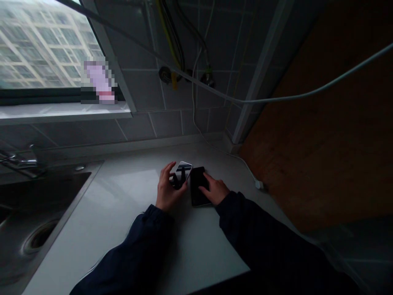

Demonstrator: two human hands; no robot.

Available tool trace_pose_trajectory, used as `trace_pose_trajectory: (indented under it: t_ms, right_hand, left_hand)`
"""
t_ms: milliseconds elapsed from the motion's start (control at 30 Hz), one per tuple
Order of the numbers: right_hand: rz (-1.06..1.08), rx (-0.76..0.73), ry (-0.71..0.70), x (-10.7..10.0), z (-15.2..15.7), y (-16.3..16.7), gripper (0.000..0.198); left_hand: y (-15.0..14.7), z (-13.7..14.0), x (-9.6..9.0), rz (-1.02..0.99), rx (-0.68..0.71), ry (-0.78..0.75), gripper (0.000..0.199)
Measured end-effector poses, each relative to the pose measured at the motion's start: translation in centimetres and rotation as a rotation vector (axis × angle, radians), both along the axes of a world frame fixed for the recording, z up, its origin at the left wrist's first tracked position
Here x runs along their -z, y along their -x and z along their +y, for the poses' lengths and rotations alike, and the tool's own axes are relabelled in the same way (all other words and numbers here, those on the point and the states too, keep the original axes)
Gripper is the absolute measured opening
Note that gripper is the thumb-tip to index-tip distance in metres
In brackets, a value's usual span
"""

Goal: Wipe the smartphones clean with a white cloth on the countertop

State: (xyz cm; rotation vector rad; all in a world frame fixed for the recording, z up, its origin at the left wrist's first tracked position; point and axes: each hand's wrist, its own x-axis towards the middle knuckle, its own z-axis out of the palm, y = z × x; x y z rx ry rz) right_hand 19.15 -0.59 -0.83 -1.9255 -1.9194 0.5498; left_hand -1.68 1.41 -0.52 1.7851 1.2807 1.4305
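Black tablet lies touched by right hand, grip unclear; left of it, left hand clasps glossy phone; handling seems unfinished.

On the smooth white countertop, a flat black rectangular device marks the clock's centre, the bare right hand at its three o'clock edge. Just beside it, at ten o'clock, a glossy silver-rimmed rectangular device sits within the bare left hand's curve. The grey metal sink lies at nine, the small white plug at three.
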Motion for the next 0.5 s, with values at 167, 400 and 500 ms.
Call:
trace_pose_trajectory:
  t_ms: [167, 400, 500]
  right_hand:
    - [0.010, -0.017, 0.040, -0.3, -0.1, 0.0, 0.069]
    - [0.055, -0.045, -0.060, -0.4, -0.1, -0.3, 0.058]
    - [0.153, -0.079, -0.148, -1.2, -0.5, 0.1, 0.033]
  left_hand:
    - [-0.1, -0.2, -0.7, -0.382, 0.139, 0.231, 0.082]
    - [0.2, 0.2, -1.2, -0.928, 0.379, 0.616, 0.089]
    - [0.1, 0.0, -1.2, -0.976, 0.434, 0.641, 0.091]
